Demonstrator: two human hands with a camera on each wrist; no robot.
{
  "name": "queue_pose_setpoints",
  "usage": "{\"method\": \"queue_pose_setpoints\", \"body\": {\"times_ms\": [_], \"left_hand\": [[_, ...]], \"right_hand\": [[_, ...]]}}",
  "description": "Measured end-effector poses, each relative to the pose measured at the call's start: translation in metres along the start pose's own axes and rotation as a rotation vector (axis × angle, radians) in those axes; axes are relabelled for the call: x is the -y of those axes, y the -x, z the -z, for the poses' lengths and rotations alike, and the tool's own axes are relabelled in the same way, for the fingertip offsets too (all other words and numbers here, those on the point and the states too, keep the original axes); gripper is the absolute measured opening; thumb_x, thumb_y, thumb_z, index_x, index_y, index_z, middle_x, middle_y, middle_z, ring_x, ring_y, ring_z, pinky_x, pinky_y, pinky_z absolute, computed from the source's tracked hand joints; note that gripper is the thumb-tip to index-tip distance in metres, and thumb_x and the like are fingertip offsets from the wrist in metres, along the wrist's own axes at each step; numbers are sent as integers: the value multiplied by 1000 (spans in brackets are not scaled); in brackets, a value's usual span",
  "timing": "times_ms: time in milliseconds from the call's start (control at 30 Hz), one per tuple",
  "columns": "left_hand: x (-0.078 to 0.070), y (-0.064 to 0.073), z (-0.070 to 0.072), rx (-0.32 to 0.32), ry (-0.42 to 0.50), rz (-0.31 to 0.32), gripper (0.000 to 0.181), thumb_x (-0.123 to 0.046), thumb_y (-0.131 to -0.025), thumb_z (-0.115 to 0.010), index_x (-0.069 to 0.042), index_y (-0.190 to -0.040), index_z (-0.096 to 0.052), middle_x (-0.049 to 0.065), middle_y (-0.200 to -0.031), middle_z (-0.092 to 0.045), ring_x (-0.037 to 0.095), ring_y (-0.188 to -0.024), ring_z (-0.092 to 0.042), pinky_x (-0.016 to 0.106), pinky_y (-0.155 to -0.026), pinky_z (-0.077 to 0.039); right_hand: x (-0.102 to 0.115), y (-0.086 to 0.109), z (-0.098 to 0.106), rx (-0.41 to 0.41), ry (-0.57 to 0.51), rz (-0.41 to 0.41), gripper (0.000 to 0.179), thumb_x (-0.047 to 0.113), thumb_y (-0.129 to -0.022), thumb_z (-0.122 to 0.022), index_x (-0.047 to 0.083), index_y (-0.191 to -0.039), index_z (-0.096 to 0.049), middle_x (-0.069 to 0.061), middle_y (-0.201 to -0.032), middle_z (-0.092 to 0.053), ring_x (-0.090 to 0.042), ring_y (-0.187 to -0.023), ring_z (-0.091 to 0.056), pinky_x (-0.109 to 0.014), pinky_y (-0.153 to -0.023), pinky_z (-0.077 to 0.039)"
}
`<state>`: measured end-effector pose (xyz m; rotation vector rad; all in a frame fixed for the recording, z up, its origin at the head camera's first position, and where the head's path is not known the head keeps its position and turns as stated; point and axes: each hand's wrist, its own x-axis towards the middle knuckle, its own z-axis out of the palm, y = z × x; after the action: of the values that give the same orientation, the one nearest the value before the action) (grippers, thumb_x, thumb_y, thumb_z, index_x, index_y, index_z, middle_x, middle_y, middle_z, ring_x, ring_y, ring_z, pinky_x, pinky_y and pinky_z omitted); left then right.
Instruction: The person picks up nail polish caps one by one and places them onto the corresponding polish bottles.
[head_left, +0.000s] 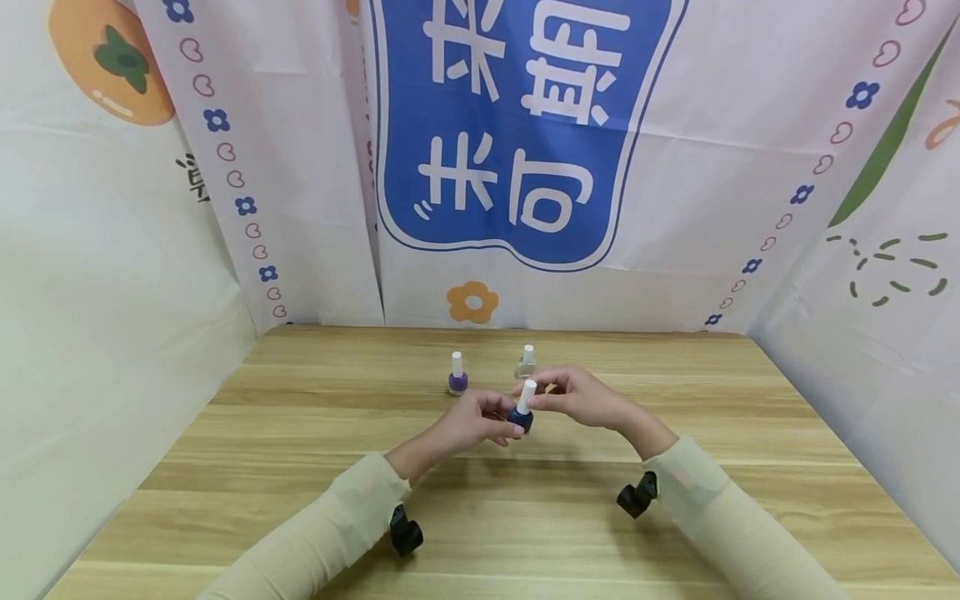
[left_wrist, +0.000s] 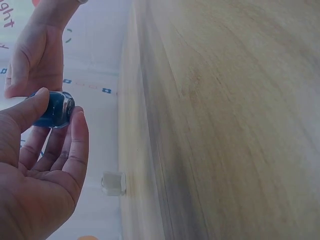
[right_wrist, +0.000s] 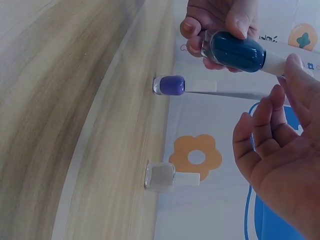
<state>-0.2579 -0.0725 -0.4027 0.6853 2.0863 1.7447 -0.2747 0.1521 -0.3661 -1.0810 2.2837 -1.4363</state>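
Note:
A dark blue nail polish bottle point(head_left: 521, 419) with a white cap point(head_left: 527, 395) is held up over the table, tilted a little. My left hand point(head_left: 477, 418) pinches its glass body between thumb and fingers. At the cap, my right hand point(head_left: 581, 395) grips with thumb and fingertips; the right wrist view shows the thumb pressed on the white cap point(right_wrist: 274, 63). The cap sits against the bottle's neck. Behind the hands stand a purple nail polish bottle point(head_left: 457, 382) and a clear nail polish bottle point(head_left: 525, 367), both upright with white caps.
The wooden table point(head_left: 487, 533) reaches to a printed cloth point(head_left: 675, 208) hanging at the back, with more cloth on both sides. A black wrist camera point(head_left: 406, 531) sits under the left sleeve, another black camera point(head_left: 637, 495) under the right.

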Motion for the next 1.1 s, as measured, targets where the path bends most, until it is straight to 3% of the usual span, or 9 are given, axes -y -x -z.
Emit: {"method": "queue_pose_setpoints", "body": {"times_ms": [167, 400, 633, 767, 933, 1100], "left_hand": [[-1, 0, 0, -10, 4, 7, 23, -6, -85, -74, 6, -103, -66, 11, -90, -64, 24, -80, -66, 40, -71, -59], [-3, 0, -1, -27, -7, 15, 20, -7, -85, -75, 2, -101, -67, 11, -91, -66, 26, -82, -66, 39, -71, -59], [-3, 2, -1, -36, -7, 22, 18, -6, -85, -75, 2, -99, -67, 10, -88, -66, 36, -85, -65, 48, -75, -58], [-2, 1, -2, -37, -17, 5, 18, -6, -85, -75, 2, -99, -67, 10, -87, -66, 37, -85, -65, 46, -73, -58], [-1, 1, -2, -39, -31, -2, 19, -7, -85, -75, 2, -98, -67, 9, -87, -66, 34, -83, -65, 45, -72, -59], [-2, 0, -2, -42, -31, 13, 19, -7, -85, -75, 2, -99, -67, 10, -88, -66, 38, -86, -65, 46, -73, -58]], "right_hand": [[1, -1, -3, -81, 52, -10, 17, 14, -94, -66, 4, -106, -72, -11, -108, -67, -21, -91, -58, -31, -72, -52], [2, -2, -9, -167, 40, -55, 4, 9, -90, -70, 6, -91, -67, -3, -84, -59, -21, -75, -51, -26, -61, -44], [1, -3, -18, -228, 19, -72, 18, 2, -88, -71, 5, -79, -56, -4, -78, -52, -18, -66, -45, -23, -55, -38], [-1, -3, -21, -267, 16, -86, 25, 5, -87, -73, 7, -76, -51, -3, -77, -49, -16, -64, -45, -22, -53, -37], [-3, -2, -22, -279, 13, -68, 25, 9, -87, -74, 8, -76, -51, -2, -76, -50, -17, -64, -45, -22, -53, -37], [-3, -1, -16, -240, 42, -46, 12, 8, -88, -72, 5, -84, -61, -2, -79, -57, -22, -70, -50, -25, -57, -43]]}}
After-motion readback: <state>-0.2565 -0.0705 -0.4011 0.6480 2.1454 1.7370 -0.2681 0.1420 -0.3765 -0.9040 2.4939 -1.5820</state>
